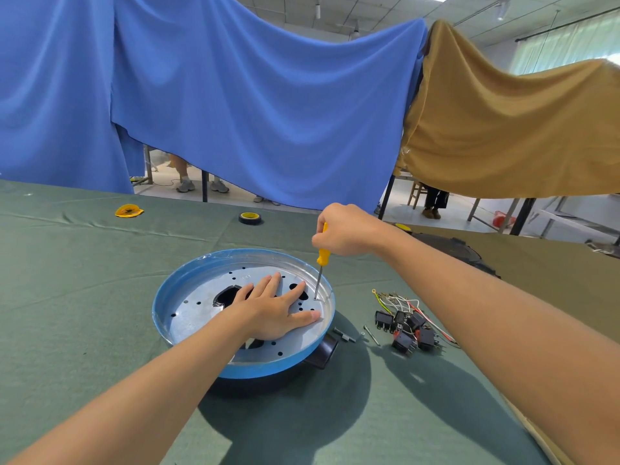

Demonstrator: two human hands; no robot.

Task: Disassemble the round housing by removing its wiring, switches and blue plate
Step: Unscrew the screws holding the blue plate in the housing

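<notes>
1. Now my right hand is clenched around the yellow handle of a screwdriver. I hold it upright, and its tip meets the blue plate near the right inner edge, seemingly at a screw.
2. My left hand lies flat with straight, spread fingers, pressing on the plate's silver middle just left of the tip.
3. As I judge it, the tip could slip if I press down too lightly, and it could then jab my nearby left fingers.
4. The plate sits on top of the round housing, directly under both hands.
5. The switches and wiring lie heaped on the green cloth, right of the housing and beside my right forearm.
</notes>
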